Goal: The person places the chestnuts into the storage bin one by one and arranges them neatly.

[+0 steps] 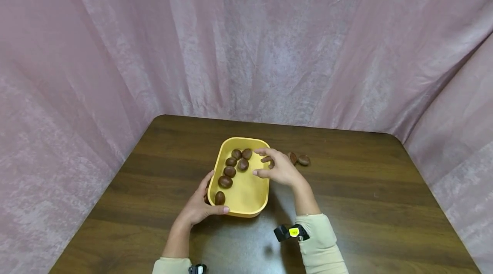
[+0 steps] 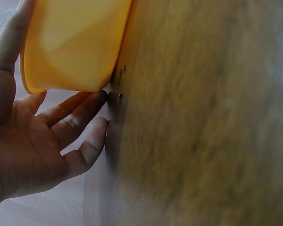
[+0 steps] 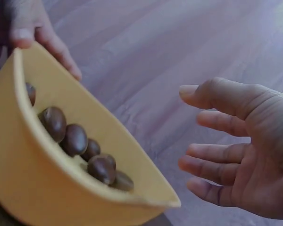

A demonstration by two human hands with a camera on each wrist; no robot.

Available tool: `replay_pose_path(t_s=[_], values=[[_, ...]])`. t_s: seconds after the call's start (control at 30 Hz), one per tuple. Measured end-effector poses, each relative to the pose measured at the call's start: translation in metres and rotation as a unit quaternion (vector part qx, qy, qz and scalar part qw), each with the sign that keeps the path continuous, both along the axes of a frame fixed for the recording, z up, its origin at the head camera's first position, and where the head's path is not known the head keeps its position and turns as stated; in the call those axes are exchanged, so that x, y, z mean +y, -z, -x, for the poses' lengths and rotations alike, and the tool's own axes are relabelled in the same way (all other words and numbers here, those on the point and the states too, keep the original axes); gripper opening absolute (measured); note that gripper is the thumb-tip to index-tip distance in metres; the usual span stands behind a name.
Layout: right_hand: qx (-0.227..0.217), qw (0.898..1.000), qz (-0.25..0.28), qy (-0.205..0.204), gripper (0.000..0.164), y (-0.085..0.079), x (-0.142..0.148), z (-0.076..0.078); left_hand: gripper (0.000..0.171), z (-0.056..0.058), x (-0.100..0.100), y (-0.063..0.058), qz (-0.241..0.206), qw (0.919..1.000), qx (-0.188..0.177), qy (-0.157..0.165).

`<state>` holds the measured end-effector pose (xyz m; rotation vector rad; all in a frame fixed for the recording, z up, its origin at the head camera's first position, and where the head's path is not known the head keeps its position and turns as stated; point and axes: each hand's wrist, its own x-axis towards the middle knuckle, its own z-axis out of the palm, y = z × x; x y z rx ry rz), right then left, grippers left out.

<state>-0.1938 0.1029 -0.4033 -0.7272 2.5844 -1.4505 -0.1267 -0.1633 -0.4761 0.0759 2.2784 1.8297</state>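
A yellow plastic box (image 1: 244, 195) with rounded corners sits on the table, several brown chestnuts (image 1: 225, 181) lying mostly along its left side and far end. My left hand (image 1: 197, 205) holds its near left corner, thumb on the near rim and fingers along the left wall. In the left wrist view, the fingers (image 2: 75, 115) spread beneath the box's corner. My right hand (image 1: 280, 168) hovers over the box's right rim, fingers apart and slightly bent, with nothing between them. The right wrist view shows that hand (image 3: 245, 150) apart from the box.
Two more chestnuts (image 1: 304, 160) lie on the wooden table (image 1: 366, 188), just beyond the right hand. A pink curtain (image 1: 269, 51) hangs behind the table and along both sides. A dark strapped device (image 1: 291, 233) is on the right wrist.
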Motion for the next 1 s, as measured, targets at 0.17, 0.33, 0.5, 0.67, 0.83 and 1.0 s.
replay_pose_path(t_s=[0.17, 0.33, 0.5, 0.67, 0.83, 1.0], values=[[0.002, 0.999, 0.024, 0.029, 0.058, 0.011, 0.012, -0.005, 0.114, 0.001, 0.001, -0.002, 0.017, 0.9998, 0.001, -0.006], [-0.018, 0.996, 0.079, 0.046, 0.058, 0.022, 0.021, -0.012, 0.114, -0.005, 0.003, -0.016, 0.008, 0.9999, -0.007, -0.003], [-0.043, 0.985, 0.15, 0.073, 0.056, 0.02, 0.025, -0.025, 0.113, -0.012, 0.004, -0.031, 0.007, 0.9999, -0.01, 0.001], [-0.064, 0.976, 0.177, 0.111, 0.057, 0.02, 0.028, -0.03, 0.115, -0.005, 0.002, -0.018, 0.004, 1.0, -0.003, -0.001], [-0.066, 0.973, 0.166, 0.143, 0.058, 0.046, 0.034, -0.02, 0.117, 0.001, -0.001, 0.0, -0.003, 0.9999, 0.003, 0.012], [-0.053, 0.969, 0.149, 0.191, 0.064, 0.072, 0.04, -0.01, 0.117, 0.001, -0.001, 0.003, -0.003, 1.0, 0.001, 0.004]])
